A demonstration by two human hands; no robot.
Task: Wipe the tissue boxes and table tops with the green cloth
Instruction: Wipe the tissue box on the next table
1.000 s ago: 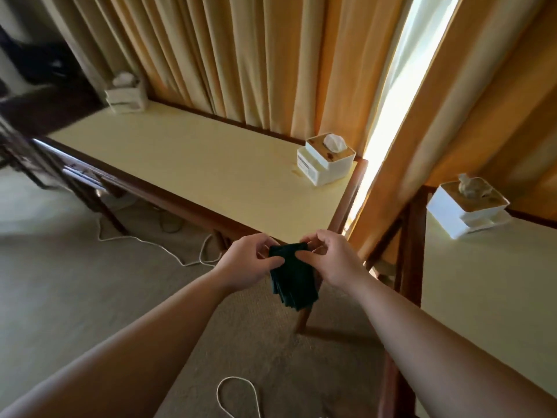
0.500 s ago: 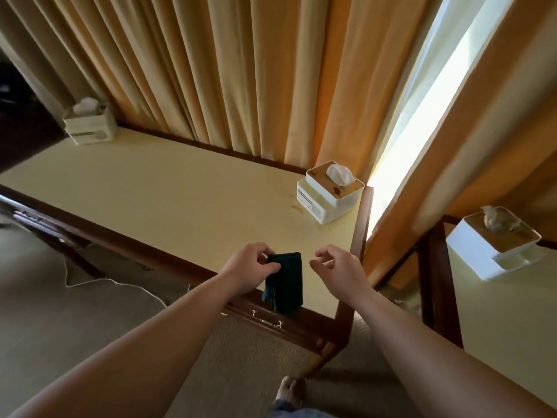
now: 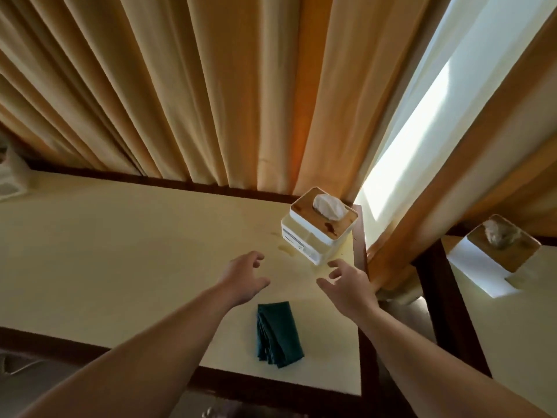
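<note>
Both hands up over the worktop point(image 3: 120, 251), grip released on each: left hand point(image 3: 245, 277) and right hand point(image 3: 346, 285) hover with fingers spread, holding nothing. The folded green cloth point(image 3: 278, 334) lies flat between the forearms near the front edge; the tissue box point(image 3: 318, 226) stands just beyond the fingertips at the far right corner

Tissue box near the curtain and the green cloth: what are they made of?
Tissue box: glossy white body, probably plastic; brown lid with grain-like marks, likely wood or bamboo. Green cloth: soft matte fabric, folded in layers.
</note>
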